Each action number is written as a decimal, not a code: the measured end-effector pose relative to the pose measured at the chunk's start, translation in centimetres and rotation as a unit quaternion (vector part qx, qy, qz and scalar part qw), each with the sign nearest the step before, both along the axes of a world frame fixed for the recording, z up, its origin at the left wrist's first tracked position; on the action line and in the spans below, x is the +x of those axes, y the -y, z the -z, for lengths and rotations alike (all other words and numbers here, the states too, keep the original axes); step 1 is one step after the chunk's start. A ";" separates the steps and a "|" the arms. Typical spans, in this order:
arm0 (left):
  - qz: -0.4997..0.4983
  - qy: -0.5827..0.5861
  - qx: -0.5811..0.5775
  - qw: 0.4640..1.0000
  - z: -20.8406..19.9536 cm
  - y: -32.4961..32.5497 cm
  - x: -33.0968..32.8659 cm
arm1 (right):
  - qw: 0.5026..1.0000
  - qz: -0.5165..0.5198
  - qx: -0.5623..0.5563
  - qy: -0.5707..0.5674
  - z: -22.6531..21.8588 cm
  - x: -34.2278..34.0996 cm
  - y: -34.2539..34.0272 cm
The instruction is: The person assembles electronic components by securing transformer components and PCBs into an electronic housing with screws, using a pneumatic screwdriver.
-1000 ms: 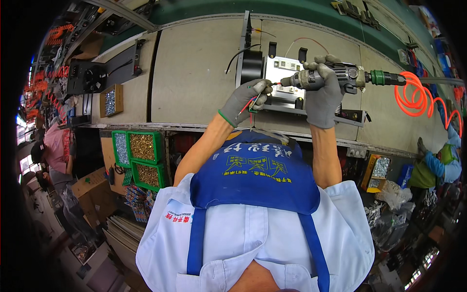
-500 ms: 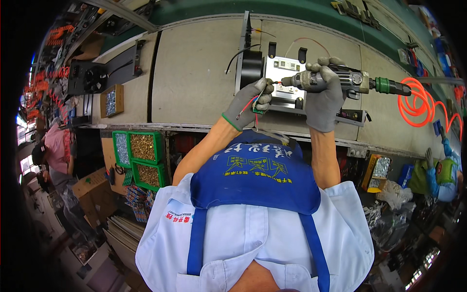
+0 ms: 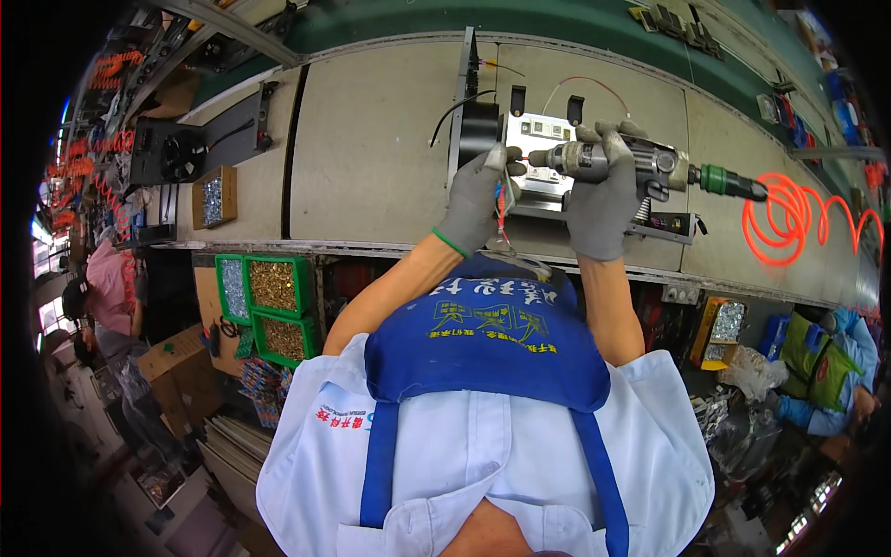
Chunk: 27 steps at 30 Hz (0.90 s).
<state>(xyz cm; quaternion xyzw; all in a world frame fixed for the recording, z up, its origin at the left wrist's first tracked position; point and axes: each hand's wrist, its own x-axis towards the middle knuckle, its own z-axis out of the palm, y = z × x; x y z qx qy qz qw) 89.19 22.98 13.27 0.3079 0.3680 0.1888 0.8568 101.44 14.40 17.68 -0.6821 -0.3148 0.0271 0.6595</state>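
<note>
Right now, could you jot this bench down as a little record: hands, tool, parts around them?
Left hand: gloved, holding wires, fingertips at the driver's tip
Right hand: gloved, gripping the driver
Driver: tip pointing left; contact there unclear
Hose: orange, coiled, right of the driver
Beyond hands: silver plate, black cylinder left of it
Bench's left end: box of small silvery pieces
</note>
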 end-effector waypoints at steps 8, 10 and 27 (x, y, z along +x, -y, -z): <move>0.120 0.171 -0.159 0.965 3.3 -2.2 -3.1 | 0.893 0.043 0.260 -0.365 -0.6 3.3 -0.3; 0.110 0.132 -0.096 0.980 2.2 -1.4 -3.2 | 0.918 0.038 0.204 -0.339 -0.2 4.2 0.3; -0.031 -0.156 0.225 0.961 2.4 -1.3 -2.5 | 0.915 0.046 0.272 -0.293 -0.6 5.2 0.1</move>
